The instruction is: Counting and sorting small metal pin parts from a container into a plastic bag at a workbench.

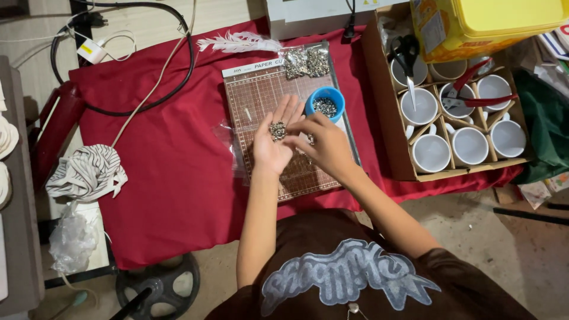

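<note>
My left hand [271,142] lies palm up over a brown gridded cutting mat [255,95], cupping a small heap of silver metal bits [278,130]. My right hand [323,142] hovers beside it, fingertips pinched next to the heap; whether it holds a piece I cannot tell. Just beyond my hands a small blue cup [325,102] holds more of the silver bits. A clear bag of the same silver pieces [306,61] lies at the mat's far edge.
A red cloth [172,166] covers the table. A cardboard box of white mugs [462,136] with scissors and red pliers stands at the right, a yellow tub [492,24] behind it. A white feather [237,42], black cables [148,101] and a striped cloth [88,172] lie to the left.
</note>
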